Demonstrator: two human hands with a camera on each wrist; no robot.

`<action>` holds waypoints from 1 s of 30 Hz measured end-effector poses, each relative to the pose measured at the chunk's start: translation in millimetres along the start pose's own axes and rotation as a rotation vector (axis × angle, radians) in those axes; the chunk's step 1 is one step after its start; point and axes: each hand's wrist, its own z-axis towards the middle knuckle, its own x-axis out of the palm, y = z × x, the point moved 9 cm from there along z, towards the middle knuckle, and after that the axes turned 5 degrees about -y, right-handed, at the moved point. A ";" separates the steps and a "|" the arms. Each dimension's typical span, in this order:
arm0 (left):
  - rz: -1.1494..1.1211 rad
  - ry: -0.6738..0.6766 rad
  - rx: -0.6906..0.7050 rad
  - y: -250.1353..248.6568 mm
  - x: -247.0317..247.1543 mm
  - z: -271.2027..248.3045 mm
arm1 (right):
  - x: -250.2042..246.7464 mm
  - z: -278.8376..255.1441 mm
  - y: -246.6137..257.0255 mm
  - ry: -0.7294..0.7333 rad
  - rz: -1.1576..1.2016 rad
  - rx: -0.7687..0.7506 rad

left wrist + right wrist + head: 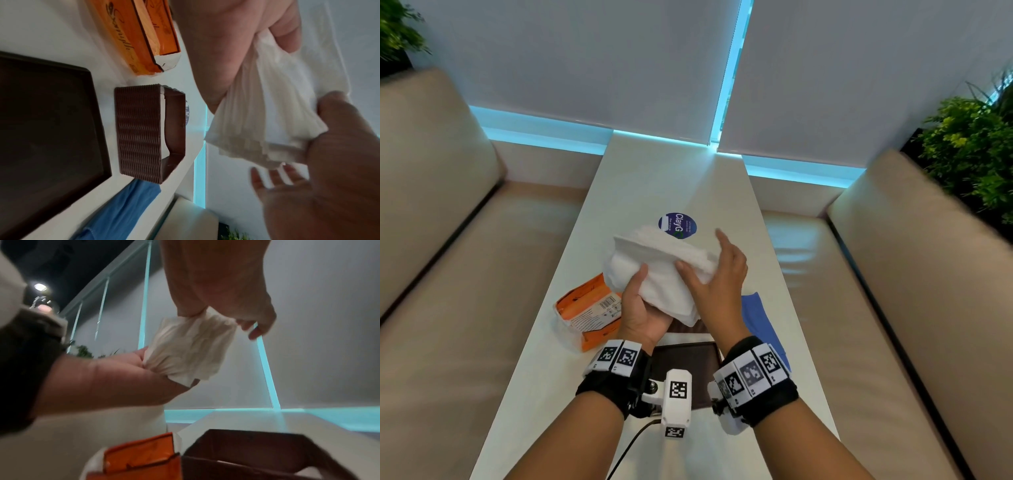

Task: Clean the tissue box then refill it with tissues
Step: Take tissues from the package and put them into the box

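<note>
Above the table I hold a thick stack of white tissues [664,270]. My left hand [642,301] grips its near end from below, thumb on top. At the stack's right end my right hand [710,274] pinches it, thumb on the front and fingers rather straight behind. The left wrist view shows the tissues [267,105] between the left hand [226,40] and right hand [329,178]. Under my hands stands the brown woven tissue box [139,133], open and empty, mostly hidden in the head view. Its dark lid [685,363] lies flat nearer me.
An opened orange tissue pack [589,308] lies left of the box and a blue cloth [756,318] right of it, on the narrow white table [654,178]. A round blue sticker [677,224] lies beyond. Beige sofas flank the table.
</note>
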 end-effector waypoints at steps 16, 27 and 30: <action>0.579 -0.266 -0.132 -18.4 -48.2 -1.2 | 33.0 -3.7 -84.3 0.423 0.433 0.524; 0.974 -0.404 -0.290 -20.8 -60.3 21.8 | 45.2 -10.8 -118.8 0.662 0.253 0.609; 1.093 -0.401 -0.181 -23.6 -46.9 40.6 | 33.5 10.8 -113.0 0.466 0.252 0.541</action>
